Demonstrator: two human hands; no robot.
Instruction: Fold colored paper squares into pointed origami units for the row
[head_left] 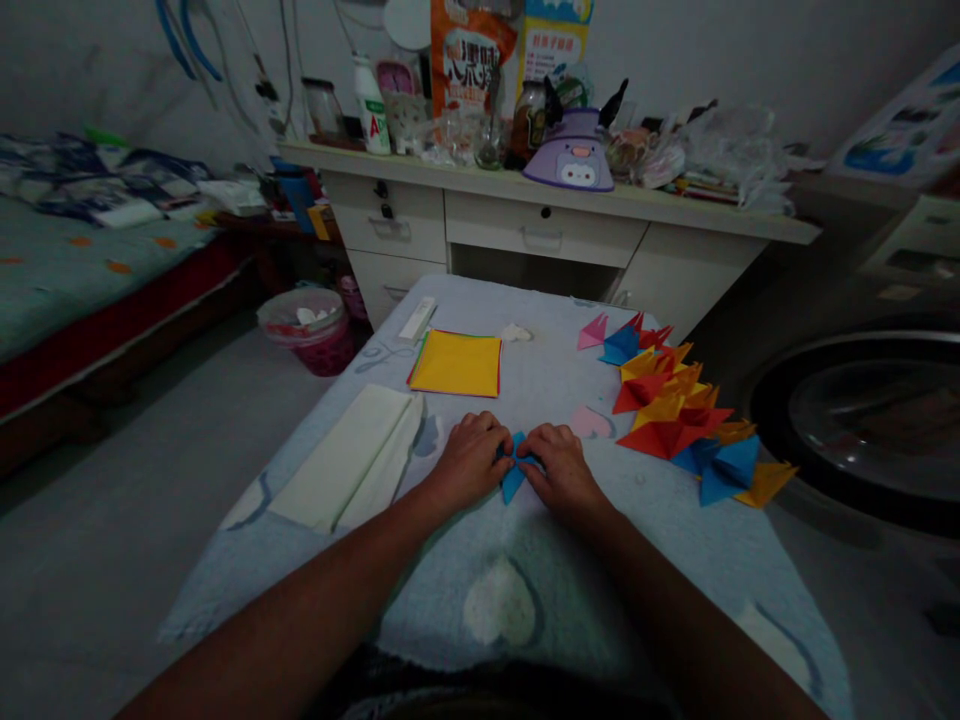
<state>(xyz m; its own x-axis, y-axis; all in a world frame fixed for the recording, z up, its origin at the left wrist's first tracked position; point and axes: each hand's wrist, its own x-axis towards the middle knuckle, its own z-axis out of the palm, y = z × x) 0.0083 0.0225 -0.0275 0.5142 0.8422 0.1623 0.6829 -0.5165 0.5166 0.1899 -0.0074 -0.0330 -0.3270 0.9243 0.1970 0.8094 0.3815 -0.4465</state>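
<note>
A small folded piece of blue paper lies on the cloth-covered table, its lower point showing between my hands. My left hand pinches its left side with bent fingers. On the right side, my right hand grips it the same way, fingertips close to those of the left. Beyond my left hand sits a stack of square paper, yellow on top. Several folded paper cranes in red, orange, yellow, blue and pink stand in a cluster to the right of my hands.
A folded pale cloth lies at the left of the table. A small white box and crumpled tissue are near the far edge. Behind stands a cluttered desk; a pink bin is left, a washing machine right.
</note>
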